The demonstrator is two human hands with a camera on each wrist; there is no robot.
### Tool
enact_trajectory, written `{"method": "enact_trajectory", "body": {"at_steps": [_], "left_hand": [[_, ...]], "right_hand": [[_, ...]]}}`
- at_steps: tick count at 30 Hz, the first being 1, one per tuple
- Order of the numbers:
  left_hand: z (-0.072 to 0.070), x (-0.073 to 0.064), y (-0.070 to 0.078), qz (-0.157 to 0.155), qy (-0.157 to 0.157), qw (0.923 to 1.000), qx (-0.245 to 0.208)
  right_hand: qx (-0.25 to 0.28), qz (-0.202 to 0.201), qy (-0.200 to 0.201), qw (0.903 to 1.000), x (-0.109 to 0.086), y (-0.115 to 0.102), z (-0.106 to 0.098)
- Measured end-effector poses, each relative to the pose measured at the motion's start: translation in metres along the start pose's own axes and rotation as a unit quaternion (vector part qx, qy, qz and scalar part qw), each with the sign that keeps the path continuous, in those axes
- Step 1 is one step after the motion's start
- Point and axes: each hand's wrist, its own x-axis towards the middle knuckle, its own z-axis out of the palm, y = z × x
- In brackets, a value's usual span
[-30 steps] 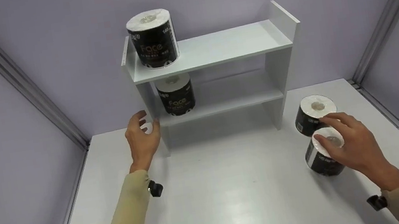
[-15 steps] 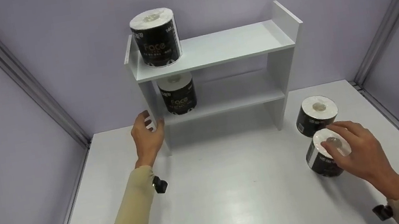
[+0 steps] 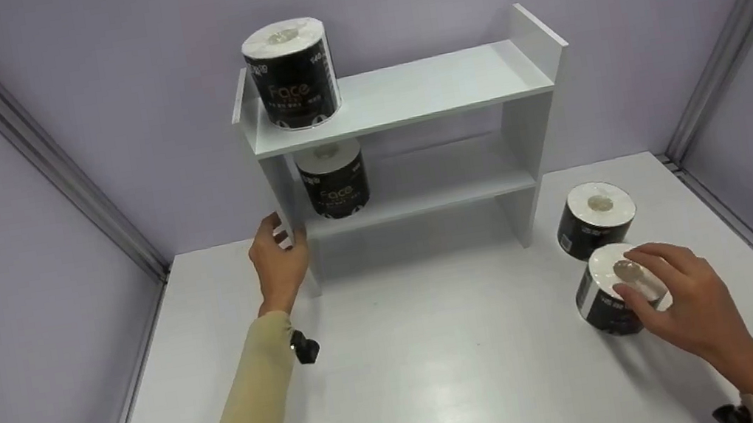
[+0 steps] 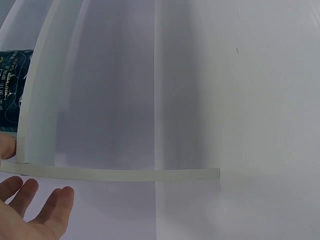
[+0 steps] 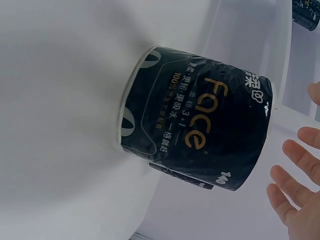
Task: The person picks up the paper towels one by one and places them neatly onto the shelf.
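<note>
My left hand straddles the left side panel of a white two-tier shelf, thumb on the inner side and fingers on the outer. In the left wrist view, the thumb and fingertips lie close to the panel's edge. My right hand hovers by the top of the nearer black-wrapped toilet paper roll, fingers loosely bent. A gap separates that hand from the roll in the right wrist view. Just behind stands another roll.
On the left of the shelf, one roll stands on the upper board and another on the lower board. The shelf rests at the back of a white table, with walls at the back and sides.
My left hand has shifted slightly right, its thumb and fingers closing in around the panel. My right hand has drawn down and right, back off the nearer roll's top. The rolls have stayed put.
</note>
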Motion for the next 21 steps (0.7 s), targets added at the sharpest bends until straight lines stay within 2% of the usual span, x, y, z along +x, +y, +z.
{"method": "enact_trajectory", "body": {"at_steps": [8, 13, 18, 21], "left_hand": [[0.001, -0.002, -0.003, 0.000, 0.003, 0.9999, -0.015], [0.001, -0.003, -0.005, 0.010, 0.014, 0.9995, -0.026], [-0.001, -0.005, -0.007, 0.032, 0.021, 0.9986, -0.037], [-0.003, -0.005, -0.009, 0.051, 0.025, 0.9980, -0.027]], "right_hand": [[-0.001, 0.016, -0.007, 0.9999, -0.010, 0.002, -0.002], [0.005, 0.007, 0.008, 0.9999, -0.018, 0.007, 0.000], [0.009, 0.003, 0.017, 0.9998, -0.026, 0.011, 0.001], [0.006, 0.006, 0.013, 0.9999, -0.029, 0.013, 0.002]]}}
